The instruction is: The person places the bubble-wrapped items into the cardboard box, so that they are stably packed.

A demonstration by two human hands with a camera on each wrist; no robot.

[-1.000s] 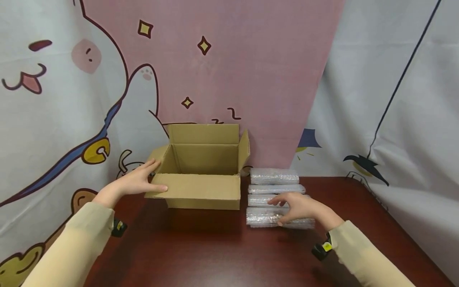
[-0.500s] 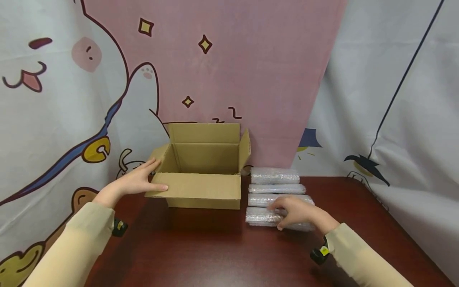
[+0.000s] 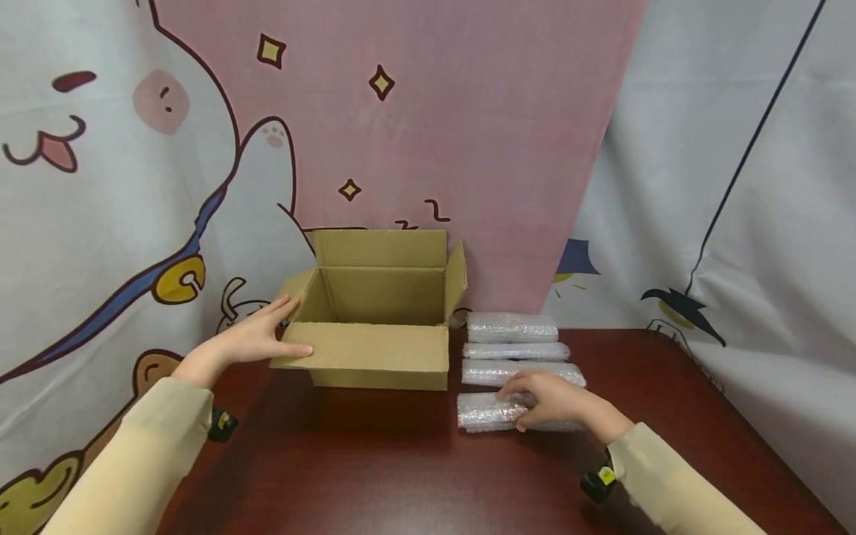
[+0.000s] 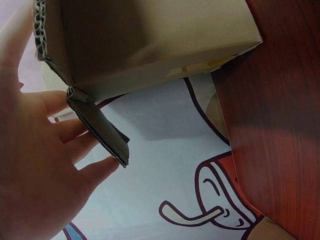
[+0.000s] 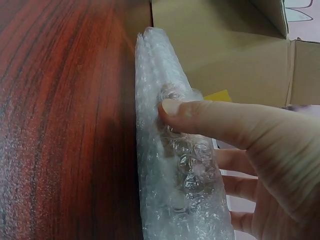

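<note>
In the head view, my left hand (image 3: 250, 338) holds the near left corner of an open cardboard box (image 3: 381, 379). Its thumb lies on the front flap, and in the left wrist view the fingers reach behind the edge of a side flap (image 4: 102, 130). My right hand (image 3: 551, 397) grips the nearest roll of bubble wrap (image 3: 484, 411), right of the box. Seen from the right wrist, the thumb presses on the clear, bubbled roll (image 5: 170, 200) while the fingers go round its other side. Part of that roll is hidden under the hand.
Behind the held roll, more bubble wrap rolls (image 3: 511, 328) lie in a row on the dark red wooden table (image 3: 401, 475). A cartoon-printed cloth (image 3: 461, 134) hangs behind and at both sides. The box's flaps stand spread outward.
The right hand has closed on the nearest bubble wrap roll and drawn it slightly toward the person, widening the gap to the roll behind. The left hand and box stay put.
</note>
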